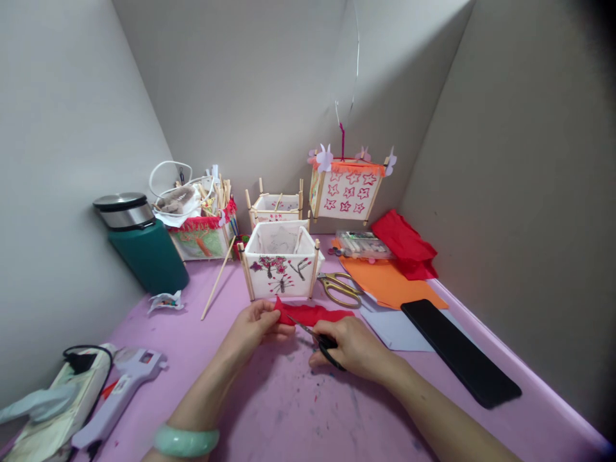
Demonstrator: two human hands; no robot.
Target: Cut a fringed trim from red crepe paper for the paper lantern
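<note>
A strip of red paper or cloth point(317, 314) lies across the middle, its left end pinched between the thumb and fingers of my left hand point(262, 323). My right hand point(353, 350) is wrapped round the black handles of small scissors point(330, 351). Their blades point up and left and meet the lower edge of the red strip near my left fingertips. Right behind the strip stands a white box-shaped lantern point(282, 276) with wooden corner sticks and painted flowers. A pair of gold-handled scissors point(341, 289) rests to the right of it.
At left are a green bottle point(149, 256), a box of sticks point(205, 240), a thin wooden stick point(217, 279) and a glue gun point(120, 398). Another lantern point(349, 192) hangs at the back. Orange sheets point(389, 282), red material point(407, 247) and a black phone point(459, 353) lie right.
</note>
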